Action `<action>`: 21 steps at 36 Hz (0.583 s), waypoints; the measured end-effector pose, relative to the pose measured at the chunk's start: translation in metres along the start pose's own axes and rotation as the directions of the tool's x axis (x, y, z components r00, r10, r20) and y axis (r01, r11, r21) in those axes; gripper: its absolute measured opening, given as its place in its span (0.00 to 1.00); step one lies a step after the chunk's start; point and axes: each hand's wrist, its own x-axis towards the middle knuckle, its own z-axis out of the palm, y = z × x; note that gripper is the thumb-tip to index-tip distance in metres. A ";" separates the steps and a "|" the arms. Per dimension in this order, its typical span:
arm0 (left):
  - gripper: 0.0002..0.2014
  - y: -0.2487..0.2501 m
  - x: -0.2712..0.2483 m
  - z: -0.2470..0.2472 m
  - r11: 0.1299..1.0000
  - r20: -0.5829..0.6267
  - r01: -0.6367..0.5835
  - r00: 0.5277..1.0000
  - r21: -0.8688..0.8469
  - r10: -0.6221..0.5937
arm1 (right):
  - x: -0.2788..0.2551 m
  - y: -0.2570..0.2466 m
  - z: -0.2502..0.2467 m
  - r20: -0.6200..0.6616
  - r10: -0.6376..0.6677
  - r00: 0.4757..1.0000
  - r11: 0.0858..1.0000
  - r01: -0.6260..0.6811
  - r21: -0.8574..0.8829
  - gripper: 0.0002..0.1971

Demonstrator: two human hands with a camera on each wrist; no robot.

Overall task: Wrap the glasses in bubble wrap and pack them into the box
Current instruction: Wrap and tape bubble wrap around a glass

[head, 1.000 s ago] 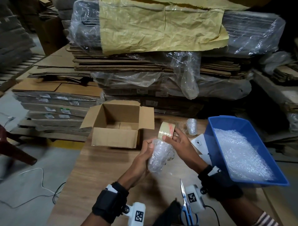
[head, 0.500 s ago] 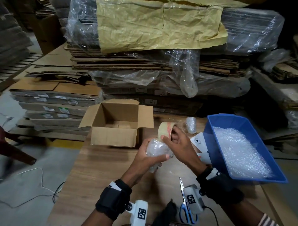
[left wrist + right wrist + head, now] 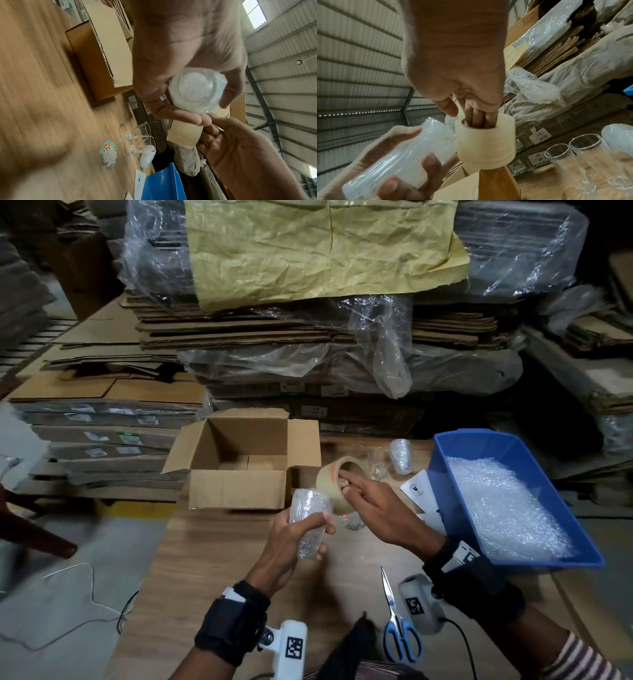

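Observation:
My left hand [image 3: 310, 530] grips a bubble-wrapped glass [image 3: 306, 517] above the wooden table, its mouth tilted up. Seen from the left wrist, the wrapped base [image 3: 197, 90] sits in my curled fingers. My right hand [image 3: 347, 486] holds a roll of tape [image 3: 334, 486] just right of the glass, fingers [image 3: 477, 119] pushed through the core and thumb on the rim. The open cardboard box [image 3: 236, 491] stands behind and to the left, with nothing visible inside. Two bare glasses [image 3: 376, 465] and one wrapped glass [image 3: 400, 455] stand at the table's back.
A blue bin [image 3: 445, 474] of bubble wrap [image 3: 503, 505] fills the right side. Scissors [image 3: 397, 621] lie near the front edge, white cards [image 3: 416, 489] beside the bin. A round sticker [image 3: 349, 520] lies under my hands. Stacked flat cardboard rises behind the table.
My left hand has turned the wrapped glass more upright and lowered it a little. My right hand's fingers have slid deeper into the tape roll's core, and the roll sits beside the glass top.

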 end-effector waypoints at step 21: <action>0.43 -0.005 -0.014 -0.014 0.987 0.165 0.003 0.986 -0.162 0.024 | 0.004 0.020 -0.010 0.135 0.439 0.888 0.682 -0.428 0.593 0.18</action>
